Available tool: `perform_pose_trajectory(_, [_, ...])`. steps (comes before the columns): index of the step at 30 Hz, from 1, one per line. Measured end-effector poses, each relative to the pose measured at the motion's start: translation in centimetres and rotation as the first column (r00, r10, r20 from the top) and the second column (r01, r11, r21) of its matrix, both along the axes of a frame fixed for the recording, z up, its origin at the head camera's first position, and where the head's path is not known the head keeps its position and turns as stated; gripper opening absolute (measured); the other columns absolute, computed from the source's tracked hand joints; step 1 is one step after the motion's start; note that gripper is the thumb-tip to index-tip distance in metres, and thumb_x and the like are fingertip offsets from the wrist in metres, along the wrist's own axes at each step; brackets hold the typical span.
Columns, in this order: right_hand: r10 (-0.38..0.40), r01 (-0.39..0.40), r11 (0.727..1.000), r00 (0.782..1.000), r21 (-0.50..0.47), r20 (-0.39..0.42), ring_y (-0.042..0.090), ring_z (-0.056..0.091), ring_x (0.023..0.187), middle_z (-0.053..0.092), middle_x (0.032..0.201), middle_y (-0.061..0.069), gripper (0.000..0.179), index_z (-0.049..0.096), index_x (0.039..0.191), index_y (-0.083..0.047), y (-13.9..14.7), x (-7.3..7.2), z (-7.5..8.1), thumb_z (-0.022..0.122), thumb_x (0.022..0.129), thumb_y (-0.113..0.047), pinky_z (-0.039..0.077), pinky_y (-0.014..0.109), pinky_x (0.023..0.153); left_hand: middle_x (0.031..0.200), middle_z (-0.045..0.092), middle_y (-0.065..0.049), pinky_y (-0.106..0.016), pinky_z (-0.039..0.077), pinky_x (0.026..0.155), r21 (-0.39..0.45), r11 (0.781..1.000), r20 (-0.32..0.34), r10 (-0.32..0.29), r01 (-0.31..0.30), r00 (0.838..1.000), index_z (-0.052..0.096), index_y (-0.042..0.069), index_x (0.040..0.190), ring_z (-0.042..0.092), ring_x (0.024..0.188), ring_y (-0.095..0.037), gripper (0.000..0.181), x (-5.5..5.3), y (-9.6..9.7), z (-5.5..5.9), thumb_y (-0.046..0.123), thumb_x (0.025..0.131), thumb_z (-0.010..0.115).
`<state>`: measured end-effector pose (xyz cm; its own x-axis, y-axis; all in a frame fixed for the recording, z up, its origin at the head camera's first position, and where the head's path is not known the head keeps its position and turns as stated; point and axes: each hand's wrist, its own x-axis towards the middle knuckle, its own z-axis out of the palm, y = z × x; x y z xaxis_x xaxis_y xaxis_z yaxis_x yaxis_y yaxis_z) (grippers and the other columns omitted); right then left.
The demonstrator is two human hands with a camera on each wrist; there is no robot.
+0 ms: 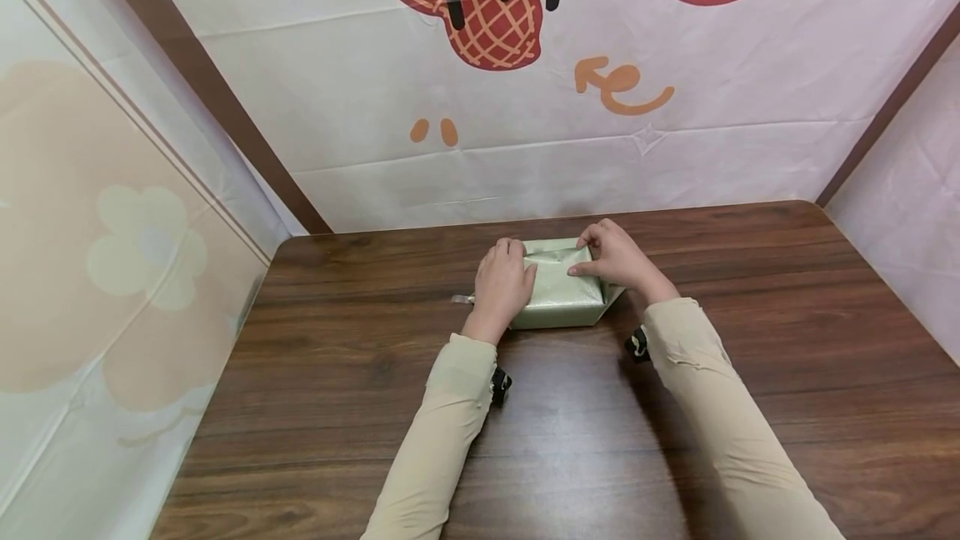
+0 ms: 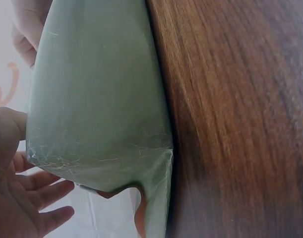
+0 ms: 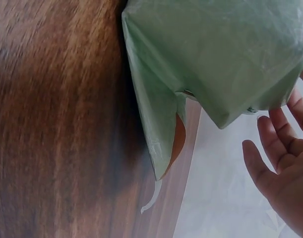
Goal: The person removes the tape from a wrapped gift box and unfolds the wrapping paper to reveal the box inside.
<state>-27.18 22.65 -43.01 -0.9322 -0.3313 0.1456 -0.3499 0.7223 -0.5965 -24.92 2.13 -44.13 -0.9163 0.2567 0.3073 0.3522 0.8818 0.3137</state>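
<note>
A box-shaped package (image 1: 558, 286) in shiny pale green wrapping paper lies on the wooden table, its paper ends folded into loose flaps. My left hand (image 1: 502, 282) rests on its left end, thumb on the top and the fingers reaching over that end, spread in the left wrist view. At the top right of the package, my right hand (image 1: 618, 257) touches the paper with thumb and index finger, held apart. Its other fingers look loosely extended in the right wrist view. Beneath them a pointed flap (image 3: 153, 134) sticks out, with a clear strip of tape (image 3: 152, 198) at its tip.
Another clear strip (image 1: 461, 299) juts from the left end of the package. The dark brown wooden table (image 1: 337, 407) extends on both sides, and its back edge meets a white printed cloth (image 1: 360, 90). Small black wrist cameras (image 1: 500, 386) sit under both cuffs.
</note>
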Motion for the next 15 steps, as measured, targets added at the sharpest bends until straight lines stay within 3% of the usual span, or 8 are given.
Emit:
perform_pose_trajectory(10, [0.039,-0.038,0.999,0.998,0.024,-0.050,0.025,0.043,0.081,0.049,0.089,0.011,0.040,0.059,0.100,0.000,0.12,0.17,-0.09,0.082,0.074,-0.019,0.035,0.039,0.075,0.105,0.059,-0.012,-0.038,0.042,0.094,-0.024,1.000,-0.011,-0.019,0.019,1.000,0.059,0.002,0.103,0.057,0.101,-0.028,0.022,0.25,-0.25,0.36,0.022,0.095,0.056])
perform_pose_trajectory(15, [0.067,-0.065,0.998,0.995,0.026,-0.077,0.025,0.046,0.083,0.052,0.090,0.010,0.036,0.062,0.097,-0.002,0.54,0.64,-0.19,0.081,0.075,-0.023,0.038,0.039,0.076,0.099,0.062,-0.011,-0.038,0.042,0.095,-0.026,0.998,-0.056,-0.053,0.052,0.997,0.063,0.003,0.099,0.058,0.098,-0.027,0.020,0.78,-0.58,0.57,0.021,0.096,0.055])
